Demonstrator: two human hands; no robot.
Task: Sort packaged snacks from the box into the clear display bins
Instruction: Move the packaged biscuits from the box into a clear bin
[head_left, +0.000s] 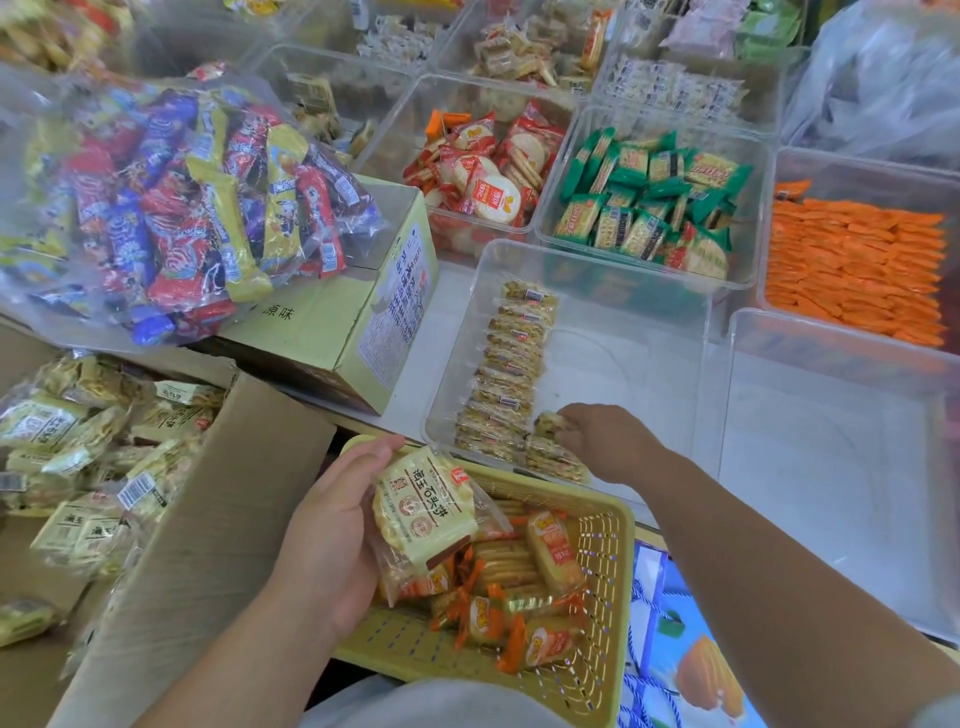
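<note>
While the left hand (332, 525) grips a stack of cream-yellow packets (423, 506) just above the yellow basket (602, 566), the right hand (608, 441) is inside the near clear bin (623, 374), pinching a single packet (545, 423) with fingers curled round it. Hands are apart, each clamped on its own load.

Single packet sits at the bin's front, just beside the near end of the row of packets (511, 374) — that row stands on edge along the bin's left wall, front to back. A few more packets (556, 460) lie flat beside the row, under the right hand.

Yellow basket holds orange-wrapped snacks (519, 587), loosely piled, below the stack.

Cardboard box (218, 519) is at left, flap up; loose cream packets (93, 457) of the same look are heaped inside it. Behind it, a pale green carton (332, 332) carries a clear bag of mixed bright snacks (182, 208) on top.

Bins behind the near one: red-wrapped round crackers (483, 166), green-wrapped crackers (654, 197), and at far right orange sticks (852, 270) stacked in layers. Bins further back are too blurred to tell contents exactly.
</note>
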